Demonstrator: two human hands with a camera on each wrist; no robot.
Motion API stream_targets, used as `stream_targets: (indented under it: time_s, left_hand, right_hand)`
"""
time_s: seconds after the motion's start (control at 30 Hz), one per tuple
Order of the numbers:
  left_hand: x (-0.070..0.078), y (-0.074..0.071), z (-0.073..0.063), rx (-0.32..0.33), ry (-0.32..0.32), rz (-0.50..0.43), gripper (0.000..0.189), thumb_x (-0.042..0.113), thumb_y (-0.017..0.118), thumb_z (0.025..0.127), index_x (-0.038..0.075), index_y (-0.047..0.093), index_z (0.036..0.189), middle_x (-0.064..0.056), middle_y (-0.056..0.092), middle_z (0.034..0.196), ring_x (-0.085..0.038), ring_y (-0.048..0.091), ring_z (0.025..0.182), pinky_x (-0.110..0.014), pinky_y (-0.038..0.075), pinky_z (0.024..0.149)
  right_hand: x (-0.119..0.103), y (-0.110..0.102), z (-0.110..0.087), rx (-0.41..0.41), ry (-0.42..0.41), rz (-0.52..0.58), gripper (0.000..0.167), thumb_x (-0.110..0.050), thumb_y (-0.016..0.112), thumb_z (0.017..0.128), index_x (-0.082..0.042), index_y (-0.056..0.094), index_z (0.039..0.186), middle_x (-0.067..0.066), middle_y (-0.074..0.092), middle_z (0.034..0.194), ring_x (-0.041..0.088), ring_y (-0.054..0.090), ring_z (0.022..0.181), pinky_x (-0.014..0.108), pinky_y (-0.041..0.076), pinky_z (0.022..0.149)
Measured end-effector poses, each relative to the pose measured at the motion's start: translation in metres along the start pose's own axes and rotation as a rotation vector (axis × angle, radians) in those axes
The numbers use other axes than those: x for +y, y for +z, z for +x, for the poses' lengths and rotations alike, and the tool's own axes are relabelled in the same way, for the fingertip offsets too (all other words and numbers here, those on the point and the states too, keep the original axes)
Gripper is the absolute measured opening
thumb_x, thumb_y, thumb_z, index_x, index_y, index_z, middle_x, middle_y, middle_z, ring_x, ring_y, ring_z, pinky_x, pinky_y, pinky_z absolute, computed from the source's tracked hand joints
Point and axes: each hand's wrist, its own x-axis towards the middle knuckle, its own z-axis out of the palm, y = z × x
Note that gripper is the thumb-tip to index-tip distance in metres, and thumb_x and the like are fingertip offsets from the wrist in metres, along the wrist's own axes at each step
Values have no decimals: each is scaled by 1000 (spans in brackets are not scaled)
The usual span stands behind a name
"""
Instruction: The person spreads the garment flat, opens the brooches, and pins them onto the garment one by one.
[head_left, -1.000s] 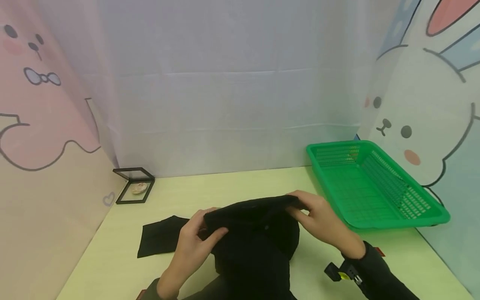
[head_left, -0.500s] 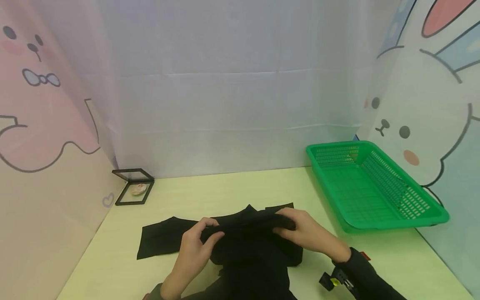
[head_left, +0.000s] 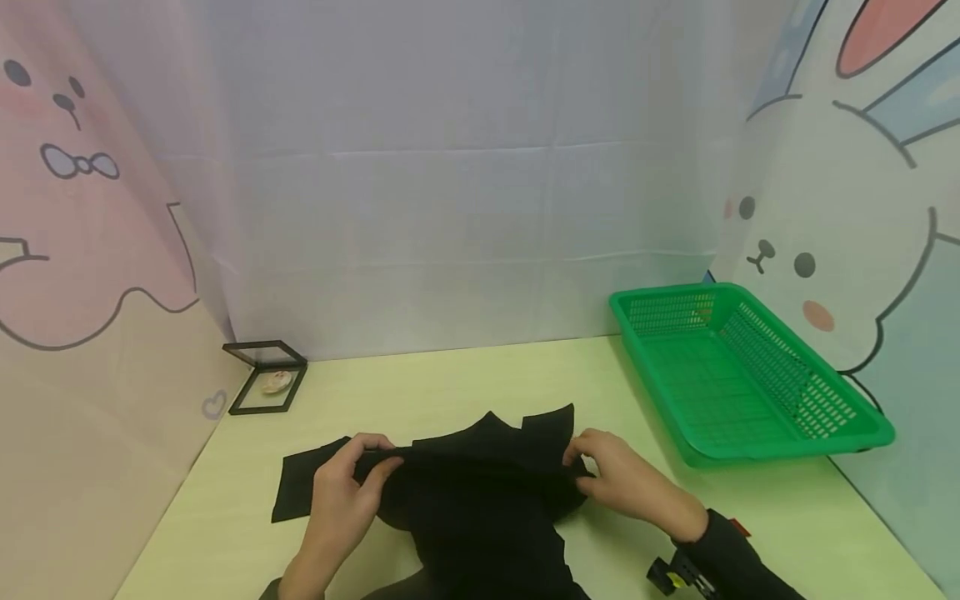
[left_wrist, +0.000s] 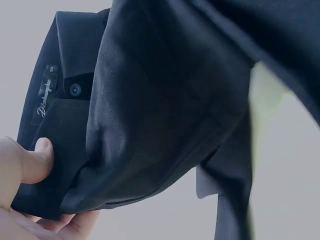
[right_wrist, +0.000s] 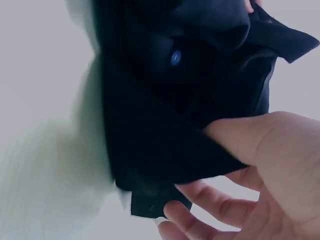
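A black buttoned shirt point(head_left: 480, 442) lies bunched across the front of the table, its upper edge held between both hands. My left hand point(head_left: 341, 496) pinches the cloth at the left, thumb on top. In the left wrist view that thumb point(left_wrist: 42, 157) presses a band with a printed label point(left_wrist: 45, 97) and a small button point(left_wrist: 75, 90) beside it. My right hand point(head_left: 626, 475) pinches the right end. The right wrist view shows its thumb on a folded flap point(right_wrist: 160, 145), fingers underneath, with another button point(right_wrist: 176, 57) above. A flat black piece point(head_left: 296, 483) extends left behind my left hand.
A green plastic basket point(head_left: 678, 437) stands at the right of the table. At the back left is an open black-framed case point(head_left: 258, 409) with a small pale object point(head_left: 277, 382) inside. A white curtain point(head_left: 450, 208) closes off the back, with printed panels at both sides.
The raised cloth edge has come down toward the table. My left hand has moved left and my right hand lowered, so the held edge is stretched wider. Black points now show behind it.
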Motion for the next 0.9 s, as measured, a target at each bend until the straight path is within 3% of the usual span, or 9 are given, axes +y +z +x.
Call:
stream_targets:
  time_s: [0.13,0.23,0.4,0.63,0.9]
  left_hand:
    - [0,-10,6,40,31,10,37,-12,86,73,14,69,94,6,74,91,-7,65,77,-7,44,63]
    - [2,-15,9,66,81,7,39,-15,85,72,14,70,94,4,75,90,-4,61,72,-12,42,53]
    - [7,-22,16,124,160,9,37,-18,84,70,9,71,91,-2,75,87,-6,66,74,-12,46,57]
    - [3,-39,23,168,153,-1,34,-19,82,71,4,70,92,-9,75,83,0,66,68,-10,47,58]
    - [-4,-58,29,271,116,44,31,-19,82,73,0,73,95,-13,75,86,17,59,78,-5,46,66]
  right_hand:
    - [1,-3,-5,55,80,-3,19,0,75,81,-12,71,95,0,70,98,21,64,89,34,54,75]
    - [0,-7,-6,91,121,8,19,1,74,79,-11,71,94,0,72,92,15,65,80,29,53,68]
    - [-3,-20,-7,171,206,-19,20,2,72,79,-8,72,95,4,74,91,14,67,75,29,54,64]
    - [-5,-39,-17,262,343,-55,11,-3,69,85,-8,71,95,2,71,83,13,59,69,32,48,59]
    - [-4,-49,-20,435,305,-97,11,-1,65,89,-3,70,98,10,75,87,13,57,63,26,41,52]
